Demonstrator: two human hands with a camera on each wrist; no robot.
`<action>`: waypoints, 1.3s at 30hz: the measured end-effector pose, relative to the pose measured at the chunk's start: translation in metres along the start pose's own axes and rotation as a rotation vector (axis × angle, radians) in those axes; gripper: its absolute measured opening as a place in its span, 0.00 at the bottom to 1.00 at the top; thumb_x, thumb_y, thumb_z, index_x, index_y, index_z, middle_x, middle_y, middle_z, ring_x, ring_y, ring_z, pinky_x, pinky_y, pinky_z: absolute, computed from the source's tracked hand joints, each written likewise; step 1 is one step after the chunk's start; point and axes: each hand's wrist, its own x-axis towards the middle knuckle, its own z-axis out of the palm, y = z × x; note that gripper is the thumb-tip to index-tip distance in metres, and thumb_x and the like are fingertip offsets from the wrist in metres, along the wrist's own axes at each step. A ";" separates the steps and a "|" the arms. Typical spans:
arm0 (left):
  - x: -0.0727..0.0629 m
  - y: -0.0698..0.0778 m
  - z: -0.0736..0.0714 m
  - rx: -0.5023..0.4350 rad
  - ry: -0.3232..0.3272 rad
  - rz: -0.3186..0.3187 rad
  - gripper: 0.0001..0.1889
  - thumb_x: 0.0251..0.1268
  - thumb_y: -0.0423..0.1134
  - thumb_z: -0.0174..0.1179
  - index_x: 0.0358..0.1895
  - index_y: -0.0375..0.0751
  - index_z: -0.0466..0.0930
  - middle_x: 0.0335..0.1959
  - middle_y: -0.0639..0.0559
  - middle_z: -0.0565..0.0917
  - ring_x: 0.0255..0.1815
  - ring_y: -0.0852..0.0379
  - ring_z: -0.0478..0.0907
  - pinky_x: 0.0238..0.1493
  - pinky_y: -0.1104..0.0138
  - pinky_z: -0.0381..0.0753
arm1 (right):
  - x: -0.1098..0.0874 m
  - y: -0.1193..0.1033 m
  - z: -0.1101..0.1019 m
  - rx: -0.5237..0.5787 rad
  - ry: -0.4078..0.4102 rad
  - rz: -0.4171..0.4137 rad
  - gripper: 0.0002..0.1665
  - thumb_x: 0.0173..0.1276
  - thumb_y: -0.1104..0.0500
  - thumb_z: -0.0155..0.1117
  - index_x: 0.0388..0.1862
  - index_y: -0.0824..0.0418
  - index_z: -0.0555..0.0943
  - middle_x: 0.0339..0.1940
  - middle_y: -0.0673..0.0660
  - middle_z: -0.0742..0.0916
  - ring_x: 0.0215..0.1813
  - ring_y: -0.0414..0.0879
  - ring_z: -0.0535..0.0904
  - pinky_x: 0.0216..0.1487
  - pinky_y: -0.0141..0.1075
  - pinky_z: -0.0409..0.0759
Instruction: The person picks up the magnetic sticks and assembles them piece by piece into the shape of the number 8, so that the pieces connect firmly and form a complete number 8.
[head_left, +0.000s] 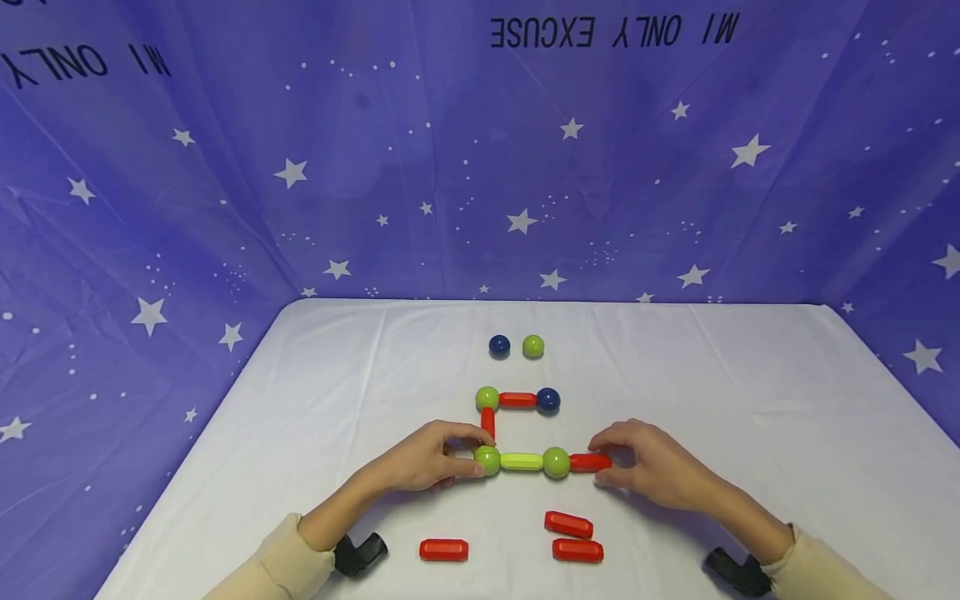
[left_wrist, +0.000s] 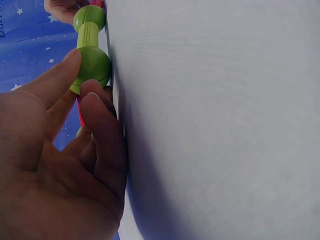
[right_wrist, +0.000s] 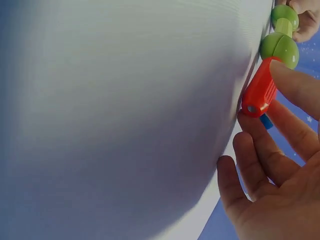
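1. the left hand [head_left: 435, 457] pinches the near-left green ball [head_left: 491, 461] on the white table [head_left: 750, 392], partly hiding it and the far-running red rod [head_left: 488, 420].
2. the right hand [head_left: 654, 463] pinches the right-end red rod [head_left: 587, 462], its thumb covering part.
3. both sleeves [head_left: 279, 560] are cut off at the near side.

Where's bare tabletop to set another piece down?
White tabletop is bare left of the loose blue ball and right of the loose green ball. Crowded: around the ball-and-rod chain, touched by left hand and right hand.
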 end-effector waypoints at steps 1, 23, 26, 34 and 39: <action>0.000 0.000 0.000 -0.001 0.001 0.001 0.15 0.64 0.40 0.67 0.54 0.51 0.82 0.42 0.55 0.79 0.16 0.60 0.70 0.16 0.70 0.70 | 0.001 0.000 0.001 0.000 -0.001 -0.006 0.18 0.56 0.56 0.77 0.46 0.54 0.86 0.39 0.39 0.82 0.43 0.41 0.75 0.50 0.43 0.76; 0.001 -0.002 0.000 0.001 -0.002 0.008 0.15 0.64 0.40 0.68 0.54 0.51 0.82 0.44 0.55 0.79 0.17 0.60 0.70 0.17 0.71 0.69 | 0.013 0.011 -0.005 0.146 -0.054 -0.077 0.12 0.60 0.61 0.73 0.43 0.51 0.86 0.35 0.42 0.82 0.38 0.41 0.76 0.43 0.35 0.75; 0.000 -0.002 -0.001 -0.003 -0.004 0.009 0.15 0.64 0.40 0.68 0.54 0.50 0.82 0.44 0.55 0.79 0.17 0.60 0.70 0.17 0.71 0.69 | 0.017 0.013 -0.007 0.182 -0.077 -0.073 0.12 0.61 0.60 0.73 0.44 0.50 0.87 0.35 0.43 0.83 0.39 0.42 0.76 0.44 0.35 0.75; 0.000 -0.002 -0.001 -0.003 -0.002 0.007 0.15 0.64 0.40 0.68 0.54 0.51 0.82 0.43 0.55 0.79 0.16 0.59 0.70 0.16 0.70 0.69 | 0.026 0.017 -0.012 0.248 -0.123 -0.045 0.11 0.66 0.61 0.68 0.47 0.55 0.86 0.38 0.47 0.84 0.41 0.47 0.76 0.44 0.36 0.75; 0.001 -0.002 0.000 0.003 0.005 0.009 0.15 0.64 0.40 0.68 0.54 0.51 0.82 0.43 0.55 0.79 0.16 0.60 0.69 0.16 0.70 0.69 | 0.032 0.014 -0.012 0.294 -0.090 -0.012 0.14 0.67 0.64 0.66 0.51 0.63 0.84 0.41 0.50 0.85 0.42 0.49 0.77 0.43 0.35 0.76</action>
